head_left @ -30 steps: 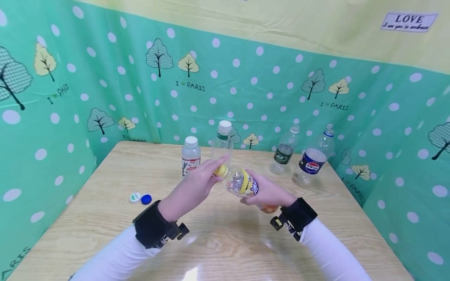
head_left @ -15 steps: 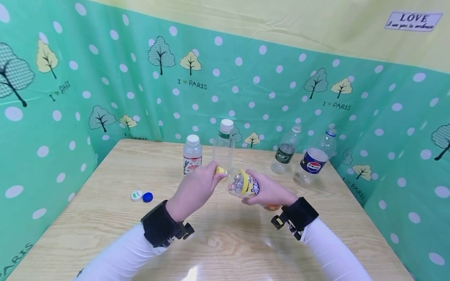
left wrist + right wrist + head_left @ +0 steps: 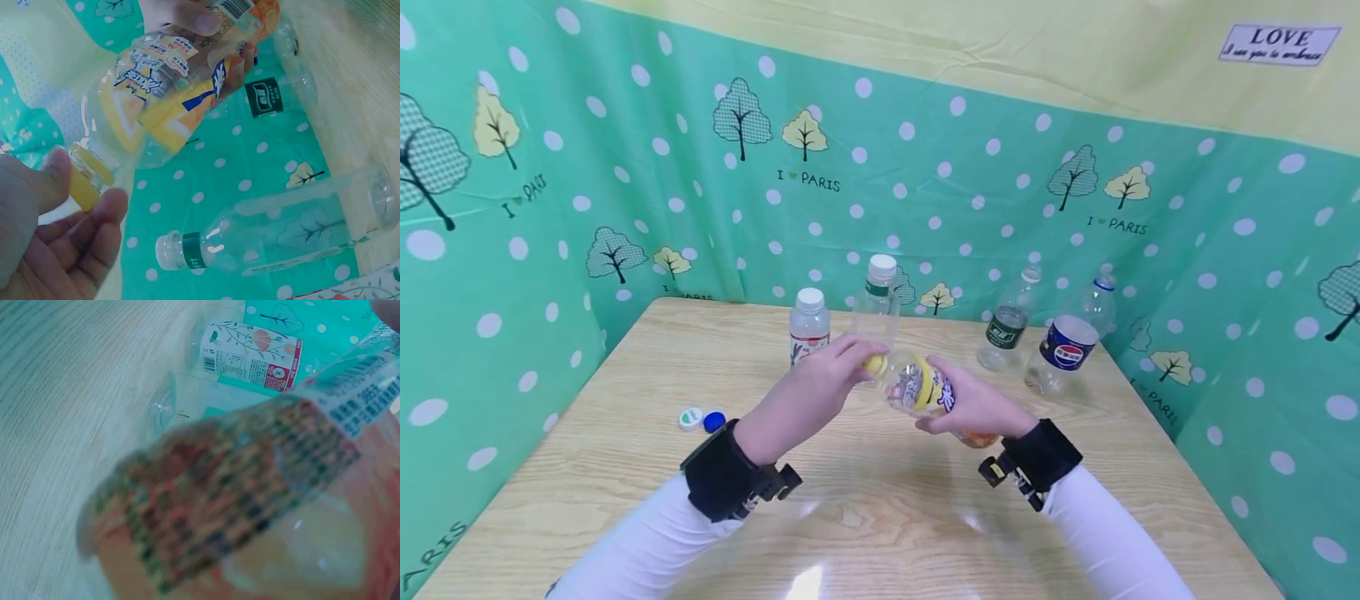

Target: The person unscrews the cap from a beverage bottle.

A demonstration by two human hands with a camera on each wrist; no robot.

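Observation:
Over the middle of the table, a clear plastic bottle (image 3: 904, 383) with a yellow and orange label lies tilted between both hands, its neck pointing left. My right hand (image 3: 973, 402) grips it round the label. Thumb and fingers of my left hand (image 3: 808, 392) pinch the yellow cap (image 3: 876, 364). In the left wrist view, a yellow ring (image 3: 94, 164) shows on the neck right beside the cap (image 3: 82, 189). The bottle's printed label (image 3: 231, 487) fills most of the right wrist view.
Behind the hands stand a white-capped bottle with a floral label (image 3: 808, 327) and a tall clear one (image 3: 875, 312). At back right are a green-labelled bottle (image 3: 1004, 328) and a Pepsi bottle (image 3: 1066, 343). A white cap (image 3: 690, 418) and a blue cap (image 3: 714, 422) lie at left.
My left hand has turned at the cap: half a second ago it was rolled further over, and now its fingers reach across the cap's top again. The right hand's grip stays nearly the same.

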